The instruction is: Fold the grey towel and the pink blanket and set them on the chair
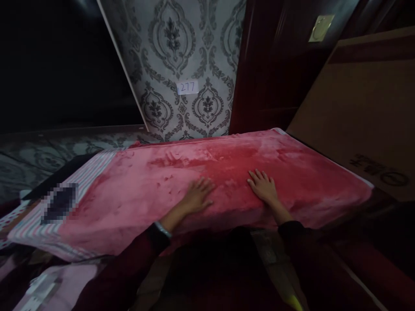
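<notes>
A pink-red plush blanket lies spread over a long, low surface, with darker and lighter patches in its pile. My left hand rests on it near the middle, fingers spread and palm down. To the right, my right hand also lies flat on the plush, its fingers stretched out. Neither hand grips anything. At the left end, a striped cloth in white, pink and blue shows beside the blanket's edge. The underside of both palms is hidden.
A large cardboard box stands against the blanket's right end. Behind are a patterned wall with a paper label reading 277, and a dark screen at left. A pink item lies low at left.
</notes>
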`<state>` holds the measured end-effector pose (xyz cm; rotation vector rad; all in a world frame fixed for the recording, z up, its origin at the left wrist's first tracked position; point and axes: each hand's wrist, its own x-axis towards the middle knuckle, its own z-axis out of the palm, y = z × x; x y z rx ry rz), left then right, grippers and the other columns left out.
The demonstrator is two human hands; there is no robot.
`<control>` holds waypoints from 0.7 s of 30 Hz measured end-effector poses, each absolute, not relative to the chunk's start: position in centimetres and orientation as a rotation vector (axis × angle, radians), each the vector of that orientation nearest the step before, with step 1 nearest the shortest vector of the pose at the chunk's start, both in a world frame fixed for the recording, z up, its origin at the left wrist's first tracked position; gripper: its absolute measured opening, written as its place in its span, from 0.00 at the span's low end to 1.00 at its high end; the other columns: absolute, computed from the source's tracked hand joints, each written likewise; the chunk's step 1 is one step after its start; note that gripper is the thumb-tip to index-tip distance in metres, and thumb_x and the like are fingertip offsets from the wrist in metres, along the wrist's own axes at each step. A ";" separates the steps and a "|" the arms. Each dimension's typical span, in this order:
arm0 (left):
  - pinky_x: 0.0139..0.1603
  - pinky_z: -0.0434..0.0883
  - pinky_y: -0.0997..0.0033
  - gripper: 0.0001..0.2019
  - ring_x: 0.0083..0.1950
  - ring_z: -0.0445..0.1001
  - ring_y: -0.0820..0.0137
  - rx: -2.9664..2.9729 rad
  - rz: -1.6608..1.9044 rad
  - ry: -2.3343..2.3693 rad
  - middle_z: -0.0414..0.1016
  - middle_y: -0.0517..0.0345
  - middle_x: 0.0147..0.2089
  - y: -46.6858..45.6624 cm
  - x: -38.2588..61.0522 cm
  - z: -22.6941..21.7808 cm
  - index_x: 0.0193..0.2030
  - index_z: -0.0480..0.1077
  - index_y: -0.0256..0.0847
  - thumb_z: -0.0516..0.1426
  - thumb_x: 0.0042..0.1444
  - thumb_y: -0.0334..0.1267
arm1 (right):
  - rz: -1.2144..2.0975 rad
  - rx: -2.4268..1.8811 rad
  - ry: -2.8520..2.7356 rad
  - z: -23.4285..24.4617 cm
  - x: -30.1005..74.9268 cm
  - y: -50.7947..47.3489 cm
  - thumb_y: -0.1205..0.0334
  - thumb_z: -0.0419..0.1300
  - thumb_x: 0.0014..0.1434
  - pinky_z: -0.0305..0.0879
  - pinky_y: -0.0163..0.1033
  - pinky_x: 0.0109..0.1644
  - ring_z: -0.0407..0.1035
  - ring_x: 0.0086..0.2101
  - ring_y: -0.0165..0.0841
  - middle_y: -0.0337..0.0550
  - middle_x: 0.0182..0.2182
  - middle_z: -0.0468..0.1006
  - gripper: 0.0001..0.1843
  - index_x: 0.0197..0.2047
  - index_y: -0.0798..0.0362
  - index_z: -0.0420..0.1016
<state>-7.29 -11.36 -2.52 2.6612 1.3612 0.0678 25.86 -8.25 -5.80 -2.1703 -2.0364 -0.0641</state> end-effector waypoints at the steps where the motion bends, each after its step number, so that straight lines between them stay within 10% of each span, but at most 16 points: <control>1: 0.78 0.40 0.35 0.35 0.82 0.42 0.50 2.707 0.070 1.227 0.46 0.48 0.82 -11.0 -5.9 -2.9 0.79 0.51 0.51 0.49 0.69 0.59 | -0.060 -2.173 -2.038 -5.8 26.0 -8.2 0.49 0.41 0.75 0.53 0.62 0.72 0.52 0.72 0.48 0.47 0.75 0.57 0.32 0.76 0.46 0.60; 21: 0.70 0.59 0.32 0.27 0.73 0.61 0.41 1.966 0.369 2.489 0.61 0.37 0.75 -7.2 -30.0 0.9 0.71 0.64 0.36 0.52 0.71 0.49 | -0.084 -2.159 -2.028 -7.0 26.4 -7.7 0.46 0.40 0.74 0.54 0.63 0.71 0.53 0.72 0.47 0.45 0.74 0.60 0.32 0.75 0.42 0.61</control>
